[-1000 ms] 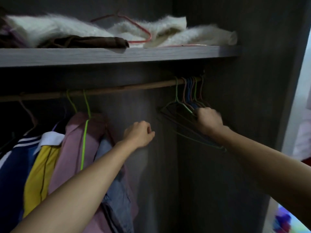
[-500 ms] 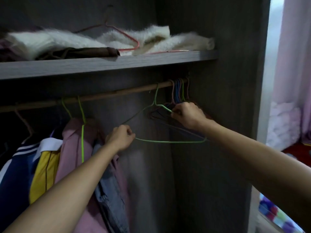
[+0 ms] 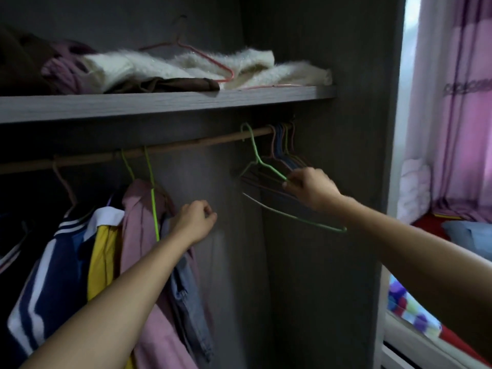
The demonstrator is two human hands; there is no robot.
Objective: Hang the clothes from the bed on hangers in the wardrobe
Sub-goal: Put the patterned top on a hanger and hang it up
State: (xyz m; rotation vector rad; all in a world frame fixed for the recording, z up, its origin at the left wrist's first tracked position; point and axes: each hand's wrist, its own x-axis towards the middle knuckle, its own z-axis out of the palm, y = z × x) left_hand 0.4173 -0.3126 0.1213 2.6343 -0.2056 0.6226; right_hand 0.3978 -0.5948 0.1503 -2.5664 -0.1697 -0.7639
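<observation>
A wooden rail [image 3: 170, 149] runs across the dark wardrobe. At its right end hangs a bunch of empty wire hangers [image 3: 282, 153]. A green wire hanger [image 3: 269, 169] hooks over the rail just left of them, and my right hand [image 3: 310, 186] pinches its sloping shoulder wire. My left hand [image 3: 195, 221] is curled in a loose fist holding nothing, beside the hung clothes. A pink shirt [image 3: 143, 235] on a green hanger, a denim piece [image 3: 186, 302] and a navy, white and yellow top [image 3: 66, 262] hang at the left.
The shelf [image 3: 159, 102] above carries a white furry garment [image 3: 186, 69], dark cloth and a pink hanger. The wardrobe's right wall [image 3: 346, 155] stands close to the hangers. Beyond it are pink curtains [image 3: 458, 102] and a bed with colourful bedding [image 3: 410, 312].
My right hand has drawn the green hanger left, away from the bunch, then tilted it so its bottom bar swings toward me. My left hand stays curled and holds nothing.
</observation>
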